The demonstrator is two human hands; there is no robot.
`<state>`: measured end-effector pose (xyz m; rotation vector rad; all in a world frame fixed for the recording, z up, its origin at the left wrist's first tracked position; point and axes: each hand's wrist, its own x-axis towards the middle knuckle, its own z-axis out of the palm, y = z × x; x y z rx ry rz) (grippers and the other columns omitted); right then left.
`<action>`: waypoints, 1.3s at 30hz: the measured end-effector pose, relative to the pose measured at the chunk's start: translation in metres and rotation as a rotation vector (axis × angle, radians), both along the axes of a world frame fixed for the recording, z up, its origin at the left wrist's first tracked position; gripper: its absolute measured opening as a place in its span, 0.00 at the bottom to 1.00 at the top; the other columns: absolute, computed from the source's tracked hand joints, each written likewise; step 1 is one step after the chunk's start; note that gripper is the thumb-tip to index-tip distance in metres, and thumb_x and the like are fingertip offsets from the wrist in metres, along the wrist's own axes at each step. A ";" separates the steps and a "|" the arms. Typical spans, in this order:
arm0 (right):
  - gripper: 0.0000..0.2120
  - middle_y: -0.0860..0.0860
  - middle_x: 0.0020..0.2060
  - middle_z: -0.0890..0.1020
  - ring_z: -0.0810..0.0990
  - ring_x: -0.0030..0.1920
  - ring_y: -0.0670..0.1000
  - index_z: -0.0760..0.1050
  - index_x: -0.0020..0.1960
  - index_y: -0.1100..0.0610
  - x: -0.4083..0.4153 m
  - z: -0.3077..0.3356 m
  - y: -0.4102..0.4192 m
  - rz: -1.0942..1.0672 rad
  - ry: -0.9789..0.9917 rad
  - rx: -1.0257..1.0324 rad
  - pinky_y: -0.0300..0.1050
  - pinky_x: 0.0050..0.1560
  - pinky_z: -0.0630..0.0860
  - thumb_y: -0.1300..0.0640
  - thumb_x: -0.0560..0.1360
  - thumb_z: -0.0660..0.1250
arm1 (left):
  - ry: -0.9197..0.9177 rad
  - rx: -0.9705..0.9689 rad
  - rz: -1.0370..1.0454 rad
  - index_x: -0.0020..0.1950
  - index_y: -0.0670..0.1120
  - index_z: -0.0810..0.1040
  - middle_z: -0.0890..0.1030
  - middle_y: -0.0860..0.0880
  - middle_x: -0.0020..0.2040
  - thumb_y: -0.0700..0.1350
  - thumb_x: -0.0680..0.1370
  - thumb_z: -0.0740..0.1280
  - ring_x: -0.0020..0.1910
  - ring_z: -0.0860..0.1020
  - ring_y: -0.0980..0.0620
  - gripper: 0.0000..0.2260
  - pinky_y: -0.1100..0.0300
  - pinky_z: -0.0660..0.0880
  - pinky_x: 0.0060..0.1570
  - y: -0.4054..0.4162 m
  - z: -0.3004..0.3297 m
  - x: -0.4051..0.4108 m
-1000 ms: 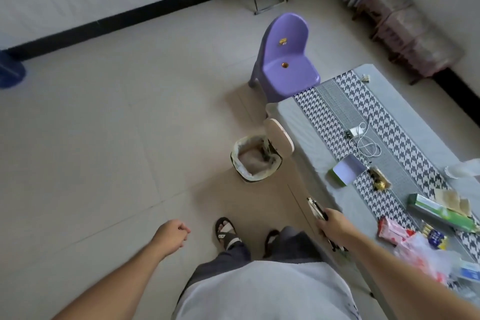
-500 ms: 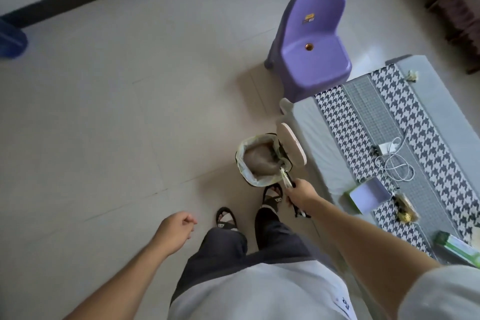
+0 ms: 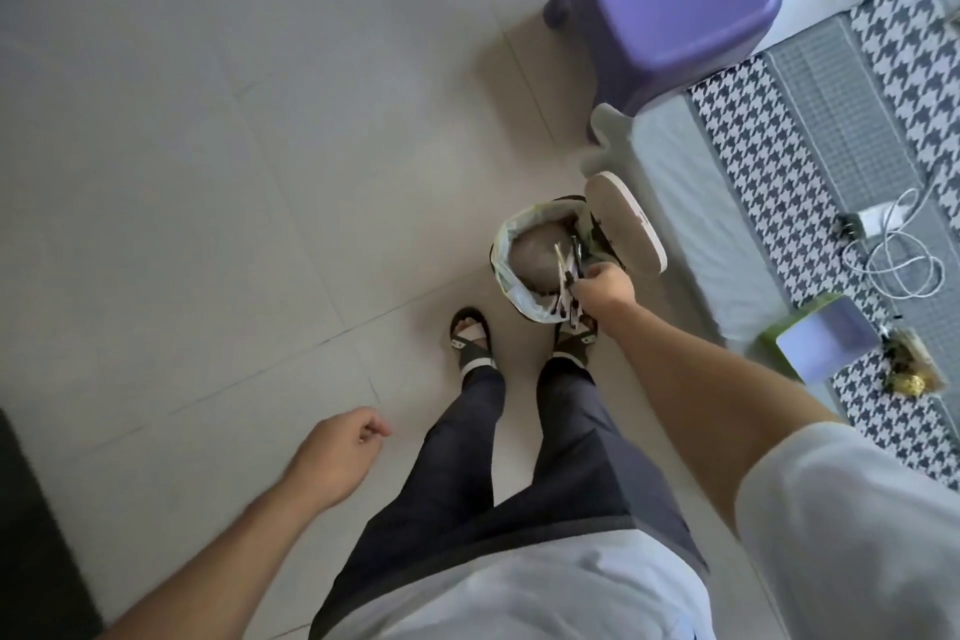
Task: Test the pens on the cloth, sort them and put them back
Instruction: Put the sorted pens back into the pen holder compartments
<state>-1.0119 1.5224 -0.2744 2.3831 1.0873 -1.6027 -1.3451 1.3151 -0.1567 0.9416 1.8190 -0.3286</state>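
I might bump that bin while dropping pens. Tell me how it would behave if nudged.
The small bin looks light, so it would likely slide on the smooth tiles. Its raised lid could make it tip backward. The thin liner probably crumples easily.

Tiled floor [image 3: 208, 172], lined bin [image 3: 511, 286] and purple chair [image 3: 675, 16] on it, table [image 3: 691, 234] alongside

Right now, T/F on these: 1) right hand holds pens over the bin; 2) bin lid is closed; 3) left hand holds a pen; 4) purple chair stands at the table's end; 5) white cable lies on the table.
1) True: the right hand grips a bunch of pens above the bin.
2) False: the lid stands open.
3) False: the left hand hangs loosely curled, holding nothing.
4) True: the purple chair stands there.
5) True: the white cable lies on the table.
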 end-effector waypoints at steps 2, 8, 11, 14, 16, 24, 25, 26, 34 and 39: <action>0.17 0.59 0.60 0.81 0.80 0.62 0.61 0.78 0.64 0.62 0.000 0.001 -0.002 -0.054 -0.001 0.014 0.54 0.65 0.77 0.62 0.76 0.66 | 0.005 -0.017 -0.047 0.46 0.57 0.81 0.83 0.58 0.44 0.43 0.78 0.67 0.44 0.81 0.57 0.08 0.57 0.79 0.50 0.004 0.001 -0.009; 0.10 0.60 0.49 0.85 0.84 0.52 0.61 0.82 0.50 0.64 0.007 0.030 -0.036 -0.073 0.056 0.023 0.57 0.56 0.82 0.63 0.76 0.63 | 0.011 -0.012 -0.219 0.46 0.60 0.78 0.81 0.59 0.43 0.44 0.77 0.66 0.44 0.80 0.58 0.09 0.59 0.77 0.49 0.027 0.009 -0.025; 0.10 0.63 0.43 0.84 0.83 0.45 0.61 0.80 0.46 0.69 0.015 0.051 -0.067 -0.107 0.078 -0.022 0.60 0.53 0.82 0.64 0.76 0.62 | 0.000 0.016 -0.290 0.45 0.60 0.78 0.81 0.59 0.43 0.44 0.78 0.65 0.43 0.80 0.58 0.09 0.60 0.77 0.47 0.048 0.013 -0.026; 0.09 0.62 0.43 0.86 0.84 0.41 0.59 0.82 0.48 0.66 0.027 0.078 -0.105 -0.188 0.057 -0.024 0.55 0.48 0.83 0.63 0.76 0.64 | -0.036 0.019 -0.400 0.49 0.57 0.81 0.83 0.56 0.47 0.44 0.78 0.64 0.47 0.81 0.54 0.08 0.57 0.78 0.52 0.070 0.016 -0.022; 0.09 0.61 0.43 0.86 0.83 0.40 0.57 0.83 0.49 0.63 0.037 0.094 -0.134 -0.271 0.055 -0.017 0.54 0.47 0.83 0.64 0.76 0.64 | -0.049 0.018 -0.511 0.51 0.55 0.81 0.83 0.55 0.49 0.44 0.78 0.64 0.49 0.81 0.53 0.08 0.58 0.77 0.54 0.086 0.018 -0.017; 0.06 0.60 0.37 0.82 0.79 0.36 0.57 0.80 0.49 0.66 0.066 0.137 -0.272 -0.726 0.032 0.006 0.50 0.40 0.76 0.69 0.77 0.64 | -0.002 0.024 -0.963 0.53 0.53 0.82 0.83 0.52 0.53 0.44 0.78 0.62 0.52 0.80 0.51 0.10 0.57 0.76 0.55 0.141 0.028 0.027; 0.06 0.60 0.36 0.81 0.78 0.35 0.56 0.80 0.49 0.66 0.067 0.141 -0.291 -0.779 0.027 0.003 0.49 0.38 0.76 0.69 0.77 0.64 | 0.005 0.030 -1.015 0.53 0.53 0.82 0.83 0.52 0.53 0.44 0.78 0.62 0.52 0.80 0.51 0.10 0.57 0.76 0.55 0.144 0.030 0.036; 0.05 0.59 0.36 0.81 0.78 0.34 0.56 0.79 0.49 0.65 0.068 0.145 -0.311 -0.829 0.020 0.000 0.48 0.37 0.75 0.69 0.78 0.64 | 0.010 0.034 -1.064 0.53 0.53 0.81 0.83 0.52 0.52 0.44 0.78 0.62 0.52 0.80 0.51 0.10 0.57 0.76 0.55 0.147 0.033 0.046; 0.05 0.59 0.36 0.80 0.77 0.36 0.56 0.77 0.45 0.63 0.070 0.163 -0.466 -1.167 0.058 0.031 0.48 0.39 0.75 0.69 0.78 0.64 | 0.061 0.065 -1.444 0.55 0.50 0.80 0.81 0.51 0.55 0.42 0.79 0.60 0.55 0.78 0.51 0.11 0.58 0.75 0.55 0.117 0.055 0.157; 0.06 0.60 0.35 0.80 0.76 0.34 0.56 0.77 0.44 0.63 0.076 0.159 -0.580 -1.277 0.079 0.034 0.45 0.36 0.74 0.70 0.78 0.64 | 0.042 0.152 -1.598 0.54 0.49 0.82 0.82 0.51 0.53 0.42 0.79 0.61 0.53 0.79 0.51 0.10 0.59 0.76 0.54 0.037 0.067 0.251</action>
